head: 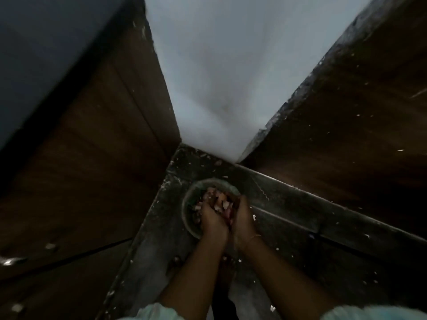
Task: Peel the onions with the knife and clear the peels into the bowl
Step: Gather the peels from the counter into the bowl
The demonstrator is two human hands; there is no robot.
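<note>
A round greenish bowl (188,202) stands on the dark floor in a corner, with onion peels lying inside it. Over the bowl, my left hand (211,219) and my right hand (242,218) are cupped together, side by side, around a heap of pale and pinkish onion peels (219,200). The fingers of both hands curl up around the heap. No knife or whole onion shows in the dim, blurred view.
Brown wooden panels (92,158) rise on the left and a dark wooden surface (346,135) on the right, with a pale wall (219,77) between them. Small peel scraps (254,217) dot the floor around the bowl. A foot (227,266) shows below my wrists.
</note>
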